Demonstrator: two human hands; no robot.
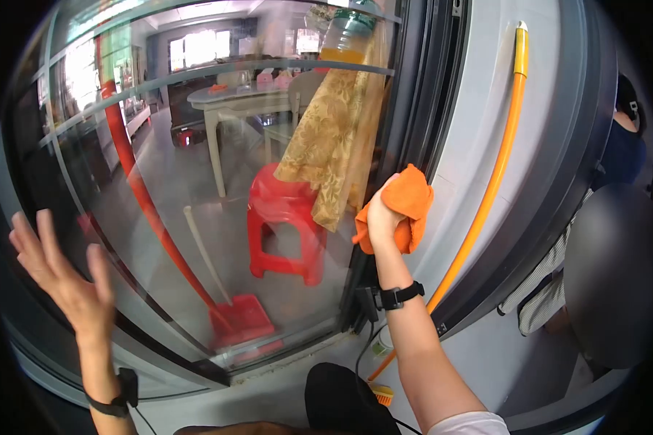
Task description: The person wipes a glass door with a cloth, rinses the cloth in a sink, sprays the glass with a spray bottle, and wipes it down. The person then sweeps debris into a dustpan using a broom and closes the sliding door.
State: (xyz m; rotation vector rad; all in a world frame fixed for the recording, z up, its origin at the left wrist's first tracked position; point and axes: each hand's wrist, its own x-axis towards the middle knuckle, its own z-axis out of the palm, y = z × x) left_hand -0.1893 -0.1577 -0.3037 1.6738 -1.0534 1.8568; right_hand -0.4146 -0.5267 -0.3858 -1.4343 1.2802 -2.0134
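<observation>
Nearest, at the lower edge, a dark knee (335, 397) with a thin cable (360, 359) beside it. Next, hands well apart, a black strap (405, 294) on each wrist. Left hand (69, 286) raised before the glass (174, 167) at far left — fingers spread, nothing held, contact with the glass impossible to tell. Right hand (382, 216) closed round a bunched orange cloth (415, 196) by the dark frame (406, 101); cannot tell whether pressed against it. From the right hand, no gap to the cloth — gripped at the left side, folds spilling above, right and below, slightly taller than wide, no clear long axis. From the left hand, cloth well off to the right and somewhat higher in view; right hand plainly nearer. Right of the cloth, a yellow pole (502, 159) slanting along the pale wall (482, 94). Farther right, a person (631, 158) in dark blue. Through the glass, a red dustpan (250, 313), a red stool (286, 192) partly overlapped by a gold drape (330, 138), then a pale table (243, 104) and bright windows (198, 52).
</observation>
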